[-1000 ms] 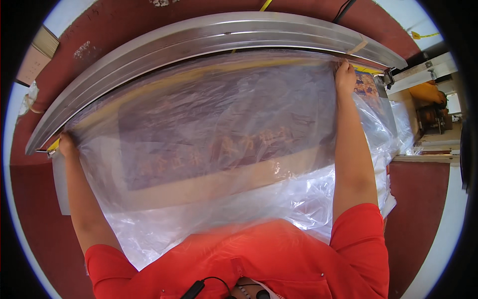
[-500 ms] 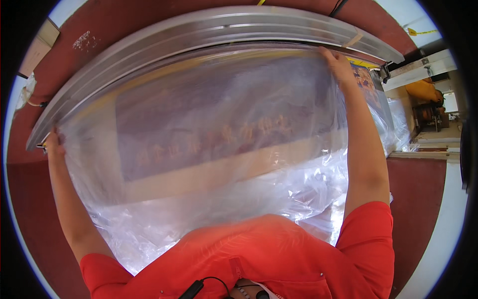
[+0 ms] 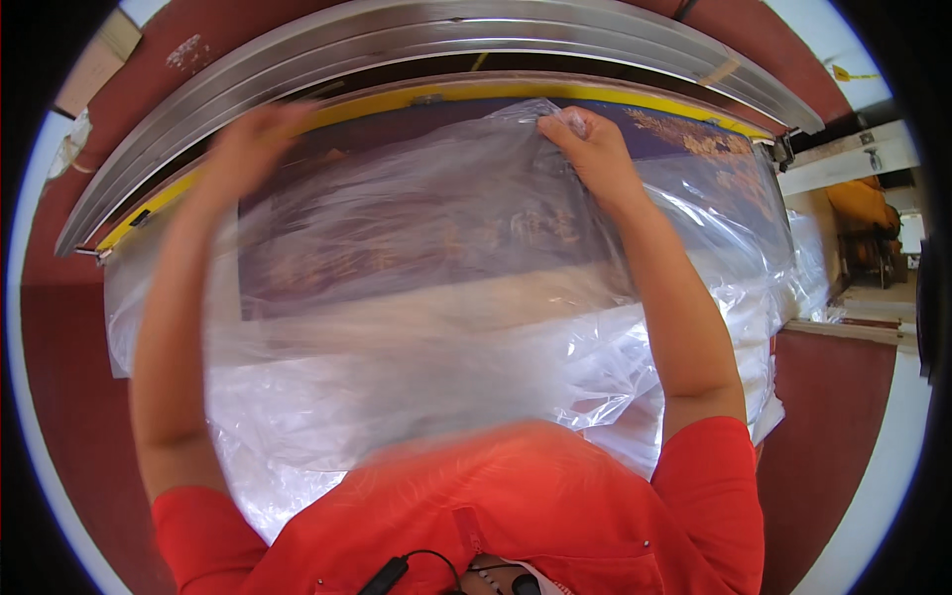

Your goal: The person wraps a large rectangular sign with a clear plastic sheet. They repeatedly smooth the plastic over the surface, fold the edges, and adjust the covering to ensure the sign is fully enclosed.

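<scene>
My right hand (image 3: 593,154) pinches the gathered upper edge of a clear plastic sheet (image 3: 416,213) and holds it up. My left hand (image 3: 260,144) is smeared by motion near the yellow strip, so its fingers are hard to read. Beneath the creased sheet lies a dark purple panel (image 3: 659,134) with a gold leafy design and gold lettering, seen partly through the film. A beige band runs below the dark area. More crumpled clear plastic (image 3: 297,426) spreads toward my body.
A long grey metal bar (image 3: 476,35) spans the far side, above a yellow strip (image 3: 426,99) with a small metal clip (image 3: 426,100). A metal bracket (image 3: 783,151) sits at the bar's right end. A white-framed opening with an orange object (image 3: 858,206) stands on the right.
My left hand has left the far left corner and moved right and up. The right hand has moved left and nearer, drawing the sheet's edge with it and uncovering the yellow strip and panel's right part.
</scene>
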The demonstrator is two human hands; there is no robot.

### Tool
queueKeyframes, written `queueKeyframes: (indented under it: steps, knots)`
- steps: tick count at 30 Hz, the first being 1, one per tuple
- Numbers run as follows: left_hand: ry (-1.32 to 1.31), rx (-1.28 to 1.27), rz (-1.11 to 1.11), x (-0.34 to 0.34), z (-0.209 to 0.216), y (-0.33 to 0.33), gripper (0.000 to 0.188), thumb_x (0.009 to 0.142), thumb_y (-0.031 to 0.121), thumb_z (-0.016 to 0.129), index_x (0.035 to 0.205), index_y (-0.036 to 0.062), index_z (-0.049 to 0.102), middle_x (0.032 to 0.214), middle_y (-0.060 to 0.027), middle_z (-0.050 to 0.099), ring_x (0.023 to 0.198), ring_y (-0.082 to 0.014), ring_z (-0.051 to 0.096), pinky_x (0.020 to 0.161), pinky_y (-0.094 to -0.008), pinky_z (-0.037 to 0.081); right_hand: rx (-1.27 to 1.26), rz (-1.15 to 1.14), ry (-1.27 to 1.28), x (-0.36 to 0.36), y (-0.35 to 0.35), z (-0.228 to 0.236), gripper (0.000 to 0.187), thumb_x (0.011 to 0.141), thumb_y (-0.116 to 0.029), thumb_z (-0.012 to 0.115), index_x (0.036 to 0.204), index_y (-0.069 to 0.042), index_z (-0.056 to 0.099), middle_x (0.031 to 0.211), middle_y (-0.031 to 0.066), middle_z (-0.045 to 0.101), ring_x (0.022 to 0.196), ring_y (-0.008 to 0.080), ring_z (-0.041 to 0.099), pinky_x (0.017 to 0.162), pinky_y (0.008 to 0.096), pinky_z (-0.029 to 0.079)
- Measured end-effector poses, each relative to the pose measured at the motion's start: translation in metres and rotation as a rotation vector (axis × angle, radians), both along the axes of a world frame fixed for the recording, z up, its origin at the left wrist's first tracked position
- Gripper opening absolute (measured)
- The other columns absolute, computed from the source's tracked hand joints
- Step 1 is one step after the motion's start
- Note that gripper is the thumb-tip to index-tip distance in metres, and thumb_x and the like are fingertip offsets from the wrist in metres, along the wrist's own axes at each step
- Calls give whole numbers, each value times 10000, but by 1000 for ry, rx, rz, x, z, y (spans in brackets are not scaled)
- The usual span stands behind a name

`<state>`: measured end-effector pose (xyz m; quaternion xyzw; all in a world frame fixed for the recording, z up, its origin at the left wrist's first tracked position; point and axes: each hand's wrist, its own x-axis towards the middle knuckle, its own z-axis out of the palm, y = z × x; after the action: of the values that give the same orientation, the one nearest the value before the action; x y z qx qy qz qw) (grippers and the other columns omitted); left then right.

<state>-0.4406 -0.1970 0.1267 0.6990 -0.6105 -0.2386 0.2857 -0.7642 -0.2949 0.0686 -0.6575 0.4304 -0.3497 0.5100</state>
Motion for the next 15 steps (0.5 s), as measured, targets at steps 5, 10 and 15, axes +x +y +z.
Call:
queueKeyframes:
  steps: [5, 10, 15]
  knots:
    - [154, -306, -96, -165, -51, -47, 253, 731, 277, 547, 702, 26, 541, 623, -102, 540, 577, -221, 496, 556, -300, 391, -222, 6, 104, 1, 3, 14, 233, 722, -256, 592, 727, -27, 546, 627, 6, 519, 580, 78, 451, 540, 221, 368]
    - [438, 222, -206, -84, -26, 35, 233, 799, 246, 463, 629, 87, 450, 580, 59, 330, 551, -54, 316, 468, -216, 276, -977, -178, 979, -108, -8, 31, 274, 700, -282, 608, 735, -29, 507, 713, 43, 527, 705, 157, 480, 624, 288, 377]
    - [-45, 214, 277, 149, -31, 175, 181, 789, 136, 499, 629, 81, 435, 587, 79, 328, 557, -19, 287, 487, -179, 231, -752, 466, 909, -28, 110, 20, 743, 702, -531, 468, 1219, -27, 293, 1277, 167, 246, 1217, 309, 134, 980, 423, 94]
